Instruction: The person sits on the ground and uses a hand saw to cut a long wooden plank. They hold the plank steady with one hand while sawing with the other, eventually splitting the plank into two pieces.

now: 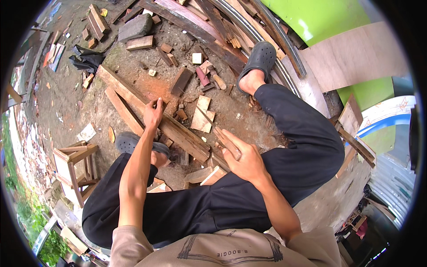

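Note:
My left hand [153, 114] is over a long wooden beam [183, 135], its fingers curled together at the beam's edge. Whatever may be between those fingertips is too small to make out. The beam lies slantwise on the ground between my feet, with a narrower board [123, 111] beside it. My right hand [247, 162] is closed around the wooden handle of a slim tool [229, 144] that looks like a chisel. Its narrow dark blade points up and left, over two pale wood pieces [202, 119] on the ground.
Several offcuts, a dark block [181, 81] and a loose wooden handle [219, 82] lie ahead. A grey stone [135, 27] sits farther off. Long strips of wood [191, 26] are piled at the back. At the left stands a small wooden frame [73, 171]; green sheets [311, 18] lean at the right.

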Action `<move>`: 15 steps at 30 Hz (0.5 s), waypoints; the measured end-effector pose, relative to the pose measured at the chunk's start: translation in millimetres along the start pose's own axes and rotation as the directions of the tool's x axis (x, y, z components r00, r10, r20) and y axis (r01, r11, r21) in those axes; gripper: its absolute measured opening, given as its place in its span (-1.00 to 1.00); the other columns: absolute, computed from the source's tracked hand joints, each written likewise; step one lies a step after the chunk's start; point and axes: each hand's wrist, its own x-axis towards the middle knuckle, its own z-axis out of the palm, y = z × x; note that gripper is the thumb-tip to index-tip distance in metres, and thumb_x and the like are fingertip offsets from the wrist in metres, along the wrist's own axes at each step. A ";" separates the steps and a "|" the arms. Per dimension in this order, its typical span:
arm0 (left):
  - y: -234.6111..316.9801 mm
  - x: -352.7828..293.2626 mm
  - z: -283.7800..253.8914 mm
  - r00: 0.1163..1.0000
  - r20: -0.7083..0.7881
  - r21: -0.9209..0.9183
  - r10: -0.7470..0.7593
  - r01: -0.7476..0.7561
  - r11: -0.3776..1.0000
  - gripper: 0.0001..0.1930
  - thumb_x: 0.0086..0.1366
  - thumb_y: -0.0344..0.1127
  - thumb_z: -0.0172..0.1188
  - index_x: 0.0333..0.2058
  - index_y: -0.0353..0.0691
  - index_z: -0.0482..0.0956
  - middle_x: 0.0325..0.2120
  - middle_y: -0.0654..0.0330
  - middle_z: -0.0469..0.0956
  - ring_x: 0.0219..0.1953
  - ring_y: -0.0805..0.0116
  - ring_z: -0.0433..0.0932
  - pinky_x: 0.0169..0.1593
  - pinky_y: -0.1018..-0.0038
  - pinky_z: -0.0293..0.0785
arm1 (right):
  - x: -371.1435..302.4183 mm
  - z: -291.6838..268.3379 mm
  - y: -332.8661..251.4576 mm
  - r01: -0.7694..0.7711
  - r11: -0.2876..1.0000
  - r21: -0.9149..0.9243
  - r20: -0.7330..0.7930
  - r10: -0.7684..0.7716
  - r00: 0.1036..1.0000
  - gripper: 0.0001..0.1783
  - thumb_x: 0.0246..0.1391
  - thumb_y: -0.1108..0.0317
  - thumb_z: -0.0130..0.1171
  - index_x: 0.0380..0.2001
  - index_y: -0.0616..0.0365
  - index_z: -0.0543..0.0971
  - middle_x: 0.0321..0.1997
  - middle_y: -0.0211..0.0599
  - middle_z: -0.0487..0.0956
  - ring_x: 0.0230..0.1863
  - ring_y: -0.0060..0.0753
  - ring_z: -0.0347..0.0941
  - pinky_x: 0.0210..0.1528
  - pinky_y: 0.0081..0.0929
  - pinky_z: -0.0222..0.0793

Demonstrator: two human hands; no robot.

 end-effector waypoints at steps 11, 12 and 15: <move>42.9 36.3 -23.0 0.993 0.114 0.409 -0.010 -0.037 0.912 -0.57 0.21 -0.09 0.19 -0.20 -0.42 0.67 -0.18 -0.27 0.65 -0.07 -0.16 0.66 0.01 0.09 0.59 | -21.9 -21.0 -8.4 0.036 0.998 0.047 -0.041 -0.034 0.999 -0.47 0.10 0.37 0.21 0.18 0.21 0.52 -0.21 0.25 0.64 -0.13 0.11 0.65 -0.16 -0.33 0.54; 44.0 35.1 -21.9 0.993 0.118 0.423 0.003 -0.053 0.905 -0.57 0.22 -0.10 0.18 -0.20 -0.42 0.67 -0.18 -0.27 0.65 -0.07 -0.16 0.66 0.01 0.08 0.58 | -22.6 -20.4 -5.9 0.046 0.997 0.064 -0.048 -0.043 0.998 -0.47 0.11 0.37 0.21 0.18 0.21 0.52 -0.20 0.25 0.64 -0.13 0.12 0.65 -0.15 -0.33 0.54; 48.2 38.5 -17.9 0.988 0.155 0.481 -0.015 -0.062 0.874 -0.55 0.28 -0.07 0.13 -0.19 -0.44 0.66 -0.16 -0.27 0.64 -0.05 -0.18 0.65 0.02 0.06 0.58 | -21.4 -17.3 3.2 0.077 0.992 0.095 -0.073 -0.071 0.995 -0.47 0.11 0.37 0.22 0.18 0.22 0.52 -0.20 0.25 0.64 -0.12 0.13 0.64 -0.14 -0.32 0.54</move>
